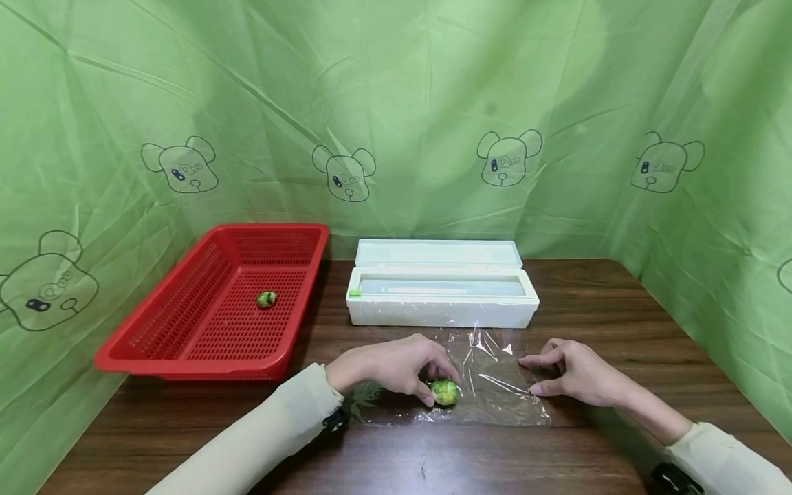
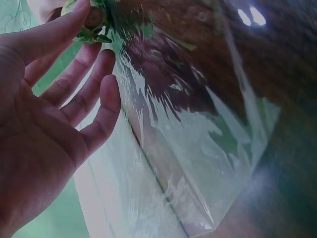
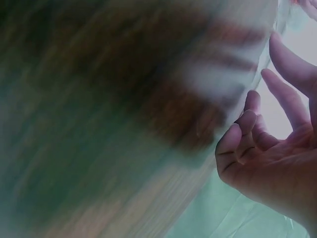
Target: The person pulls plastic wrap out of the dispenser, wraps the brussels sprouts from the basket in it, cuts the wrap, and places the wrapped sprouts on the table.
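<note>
Left hand [image 1: 405, 364] around sprout [image 1: 444, 393], brown patch [image 2: 94, 18] only in left-wrist view; right hand [image 1: 579, 375] loose

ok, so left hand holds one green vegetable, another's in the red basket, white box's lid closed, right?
Lid's wrong: head view shows the lid of the white box open. Left hand on one green vegetable, second one in the red basket: correct.
</note>
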The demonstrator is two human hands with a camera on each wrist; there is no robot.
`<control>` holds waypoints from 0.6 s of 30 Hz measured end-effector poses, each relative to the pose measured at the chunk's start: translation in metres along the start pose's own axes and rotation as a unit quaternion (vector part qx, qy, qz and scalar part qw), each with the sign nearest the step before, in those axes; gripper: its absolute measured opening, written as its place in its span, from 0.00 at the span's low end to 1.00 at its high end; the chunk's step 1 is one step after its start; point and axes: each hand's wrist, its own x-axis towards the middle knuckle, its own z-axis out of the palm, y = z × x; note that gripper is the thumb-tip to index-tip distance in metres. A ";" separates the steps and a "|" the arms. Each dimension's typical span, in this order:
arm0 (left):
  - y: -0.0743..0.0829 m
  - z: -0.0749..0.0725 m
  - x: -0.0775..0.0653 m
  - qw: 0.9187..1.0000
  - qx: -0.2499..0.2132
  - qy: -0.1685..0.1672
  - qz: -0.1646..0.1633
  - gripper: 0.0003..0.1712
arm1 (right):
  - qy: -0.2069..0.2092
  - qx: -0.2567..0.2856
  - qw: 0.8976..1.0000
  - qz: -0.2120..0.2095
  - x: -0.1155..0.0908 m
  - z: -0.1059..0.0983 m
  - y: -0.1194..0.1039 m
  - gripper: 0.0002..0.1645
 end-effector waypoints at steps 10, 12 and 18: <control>-0.002 0.000 -0.006 1.000 0.006 0.011 -0.011 0.41 | 0.024 0.023 0.999 -0.036 -0.009 -0.004 -0.023 0.27; -0.002 -0.002 -0.014 1.000 0.005 0.020 -0.020 0.46 | 0.021 0.024 0.998 -0.052 -0.013 -0.003 -0.028 0.26; -0.002 -0.004 -0.057 0.997 0.018 0.054 -0.056 0.45 | 0.044 0.005 0.998 -0.047 -0.026 -0.008 -0.027 0.23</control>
